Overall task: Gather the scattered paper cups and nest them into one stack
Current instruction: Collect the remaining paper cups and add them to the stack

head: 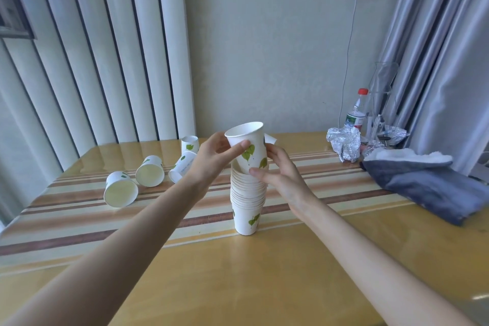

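Observation:
A tall stack of nested white paper cups with green leaf prints (247, 201) stands upright in the middle of the table. My left hand (211, 159) grips a single leaf-print cup (250, 145), tilted, with its base inside the stack's top rim. My right hand (284, 174) wraps the top of the stack and touches that cup's right side. Three loose cups lie on their sides at the left: one (120, 192), one (150, 171), one (182, 165). Another cup (190, 143) stands behind them. A bit of white cup (270, 138) shows behind my right hand.
Striped glossy wooden table (79, 209). At the right lie a grey-blue folded cloth (428, 182), crumpled foil (344, 144), a red-capped plastic bottle (356, 111) and a clear glass vessel (382, 92). Vertical blinds at the left, curtain at the right, wall behind.

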Tool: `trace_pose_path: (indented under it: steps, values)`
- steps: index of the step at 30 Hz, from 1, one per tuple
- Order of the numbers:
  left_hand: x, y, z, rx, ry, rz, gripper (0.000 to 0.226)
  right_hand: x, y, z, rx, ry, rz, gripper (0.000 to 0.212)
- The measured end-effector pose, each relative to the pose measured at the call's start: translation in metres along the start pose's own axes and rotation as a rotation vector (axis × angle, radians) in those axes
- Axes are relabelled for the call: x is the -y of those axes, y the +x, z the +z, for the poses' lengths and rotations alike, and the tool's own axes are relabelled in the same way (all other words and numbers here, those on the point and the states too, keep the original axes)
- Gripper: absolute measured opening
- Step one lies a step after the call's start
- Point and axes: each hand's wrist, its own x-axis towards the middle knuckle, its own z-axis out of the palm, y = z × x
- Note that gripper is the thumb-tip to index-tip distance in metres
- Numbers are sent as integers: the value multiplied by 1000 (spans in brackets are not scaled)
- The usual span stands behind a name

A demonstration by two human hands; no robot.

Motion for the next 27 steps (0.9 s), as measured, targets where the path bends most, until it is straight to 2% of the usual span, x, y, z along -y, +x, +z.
trace_pose_path:
  steps: [3, 6, 9, 11, 13, 17, 20, 22, 24, 27]
  values:
    - [5, -3, 2, -6, 77, 7, 45, -1, -5, -3, 53, -51, 37, 70]
    - [16, -9, 2, 88, 168, -22, 32, -11, -8, -3, 87, -126, 91, 91]
    - [23, -16, 4, 175, 146, -47, 22, -18, -10, 1, 69, -180, 147, 102]
    - [26, -18, 3, 234, 108, -51, 31, -20, -11, 5, 43, -184, 146, 105]
    - [30, -21, 1, 316, 81, -65, 49, -22, -11, 8, 28, -218, 122, 107]
    - [45, -24, -6, 328, 102, -169, 83, -26, -10, 15, 44, -233, 130, 112]
    - [55, -31, -6, 399, 40, -328, 75, -34, -13, 13, 84, -143, 181, 108]
    - [64, -37, -1, 430, 11, -408, 76, -47, -17, 13, 135, -127, 212, 88]
    - [76, -37, 6, 427, 12, -395, 76, -61, -19, 14, 150, -141, 233, 69]
    - [80, -24, 20, 368, -73, -379, 73, -67, -14, 10, 83, -98, 206, 64]
